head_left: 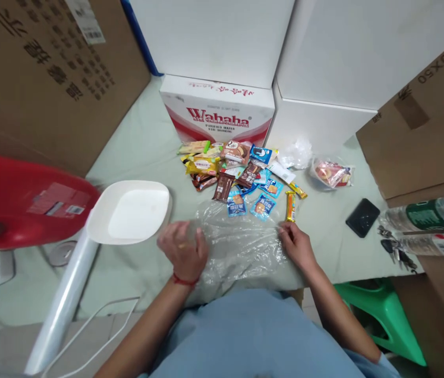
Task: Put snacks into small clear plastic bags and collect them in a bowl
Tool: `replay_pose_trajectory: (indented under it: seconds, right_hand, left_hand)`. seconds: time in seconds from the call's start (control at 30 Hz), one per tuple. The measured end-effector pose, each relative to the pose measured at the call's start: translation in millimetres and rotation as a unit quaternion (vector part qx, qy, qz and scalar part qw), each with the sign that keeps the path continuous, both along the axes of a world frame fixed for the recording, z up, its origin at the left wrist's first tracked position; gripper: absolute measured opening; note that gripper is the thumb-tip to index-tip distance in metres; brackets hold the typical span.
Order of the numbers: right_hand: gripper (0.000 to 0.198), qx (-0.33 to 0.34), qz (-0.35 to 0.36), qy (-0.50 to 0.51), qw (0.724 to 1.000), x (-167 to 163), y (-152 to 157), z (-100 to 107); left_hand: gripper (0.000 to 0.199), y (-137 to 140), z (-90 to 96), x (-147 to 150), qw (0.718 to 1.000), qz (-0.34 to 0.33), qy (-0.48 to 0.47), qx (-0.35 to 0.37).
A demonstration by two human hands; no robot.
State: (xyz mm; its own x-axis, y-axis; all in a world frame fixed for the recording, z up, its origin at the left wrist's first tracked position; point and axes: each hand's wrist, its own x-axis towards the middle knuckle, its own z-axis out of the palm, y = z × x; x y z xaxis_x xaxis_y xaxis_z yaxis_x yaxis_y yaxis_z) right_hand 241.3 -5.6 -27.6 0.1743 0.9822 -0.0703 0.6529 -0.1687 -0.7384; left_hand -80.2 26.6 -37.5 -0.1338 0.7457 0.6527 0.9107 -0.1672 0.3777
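A clear, crinkled plastic bag [241, 247] lies flat on the table in front of me. My left hand [184, 251], slightly blurred, is over its left edge, thumb apart from the loosely bent fingers and nothing visible in them. At the bag's upper right edge, the fingertips of my right hand [296, 245] are pinched on the plastic, just below a yellow-wrapped snack bar [290, 206]. Two blue biscuit packets [263, 207] rest at the bag's far edge. Behind them is a pile of wrapped snacks, with a brown cocoa packet [249, 174] and yellow packets [203, 165].
To the left stand a white tray [158, 231], a plastic film roll [64, 299] and a red object [28, 205]. A Wahaha box [217, 113] backs the pile. On the right are a bagged snack [332, 174], a black phone [362, 217], keys [399, 254] and bottles [430, 214].
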Motion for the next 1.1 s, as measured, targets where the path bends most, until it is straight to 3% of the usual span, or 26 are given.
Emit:
replay_pose_trajectory:
  seconds: [0.07, 0.17, 0.27, 0.37, 0.47, 0.57, 0.63, 0.73, 0.8, 0.87, 0.93, 0.97, 1.03, 1.1]
  right_hand:
    - [0.038, 0.016, 0.009, -0.043, 0.999, 11, 3, 10]
    - [0.033, 0.068, 0.005, -0.103, 0.992, 23, 26, 27]
    - [0.028, 0.113, 0.052, -0.137, 0.983, 16, 72, 47]
    - [0.026, 0.161, 0.120, -0.188, 0.961, -17, 133, 65]
    - [0.046, 0.199, 0.158, -0.226, 0.941, -61, 196, 73]
    - [0.072, 0.169, 0.169, -0.254, 0.937, -94, 246, 74]
    - [0.070, 0.114, 0.199, -0.278, 0.933, -100, 264, 74]
    - [0.051, 0.076, 0.228, -0.304, 0.922, -84, 262, 75]
    - [0.046, 0.111, 0.200, -0.280, 0.933, -62, 244, 79]
    - [0.046, 0.160, 0.151, -0.188, 0.957, -35, 218, 87]
    - [0.043, 0.160, 0.111, -0.010, 0.981, -12, 189, 95]
    - [0.044, 0.119, 0.101, 0.100, 0.983, -4, 174, 99]
    - [0.049, 0.004, 0.094, 0.285, 0.954, 3, 146, 101]
    - [0.055, -0.130, 0.114, 0.368, 0.914, -4, 122, 96]
  left_hand:
    - [0.023, -8, 1.1, -4, 0.991, -0.113, 0.075, 0.003]
    - [0.032, -10, -3.7, -11, 0.960, -0.218, 0.144, -0.101]
    - [0.047, -7, -17.5, -15, 0.942, -0.223, 0.172, -0.180]
    - [0.053, -8, -28.7, -16, 0.933, -0.225, 0.181, -0.217]
    - [0.054, -11, -30.6, -16, 0.928, -0.229, 0.182, -0.232]
    - [0.053, -11, -28.8, -16, 0.927, -0.228, 0.190, -0.230]
    - [0.053, -10, -28.4, -17, 0.926, -0.226, 0.195, -0.229]
    - [0.053, -10, -28.8, -17, 0.927, -0.226, 0.194, -0.228]
    - [0.053, -11, -28.9, -16, 0.928, -0.227, 0.190, -0.228]
    - [0.053, -11, -28.9, -15, 0.929, -0.226, 0.185, -0.228]
    - [0.053, -12, -29.3, -14, 0.931, -0.223, 0.181, -0.227]
    - [0.052, -12, -29.6, -14, 0.931, -0.221, 0.181, -0.226]
    - [0.051, -13, -29.9, -14, 0.932, -0.219, 0.181, -0.227]
    - [0.051, -15, -28.1, -13, 0.929, -0.223, 0.177, -0.237]
